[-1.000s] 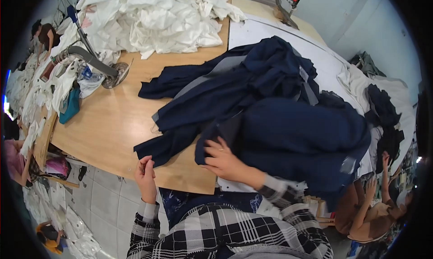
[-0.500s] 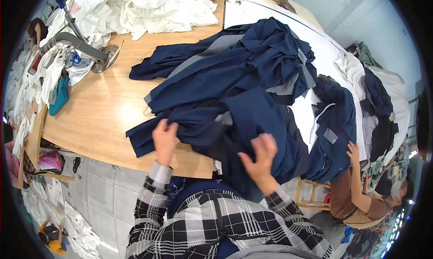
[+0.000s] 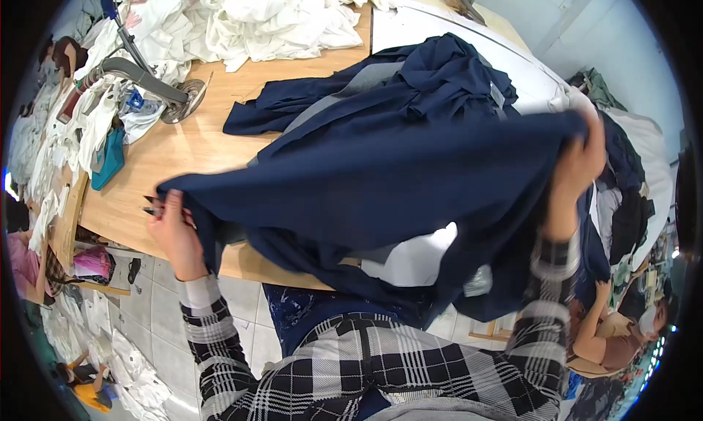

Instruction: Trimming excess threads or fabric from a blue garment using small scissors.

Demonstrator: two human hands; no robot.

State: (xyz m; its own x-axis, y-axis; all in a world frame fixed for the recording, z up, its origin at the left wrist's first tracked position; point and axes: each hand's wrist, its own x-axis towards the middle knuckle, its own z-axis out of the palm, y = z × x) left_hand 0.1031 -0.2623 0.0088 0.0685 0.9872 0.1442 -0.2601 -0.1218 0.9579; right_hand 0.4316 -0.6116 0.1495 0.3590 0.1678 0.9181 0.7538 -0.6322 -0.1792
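Observation:
A navy garment (image 3: 366, 183) is stretched out between my two hands above the front of the table. My left hand (image 3: 174, 234) grips its left end. Small black pointed tips poke out beside those fingers; what they belong to I cannot make out. My right hand (image 3: 578, 161), a little blurred, is closed on the garment's upper right corner and held higher. The cloth hangs down in folds toward my lap. Behind it, a heap of more navy garments (image 3: 447, 73) with grey inner sides lies on the table, partly covered by the raised one.
The wooden table (image 3: 161, 205) carries a white cloth pile (image 3: 278, 21) at the back. A jointed stand (image 3: 146, 80) rises at the left, near a teal cloth (image 3: 110, 161). On the right, a co-worker (image 3: 611, 333) sits close to stacked dark garments (image 3: 622, 186).
Both hands have closed on the navy garment and lifted it off the table, spreading apart: the left hand outward to the left, the right hand up and to the right.

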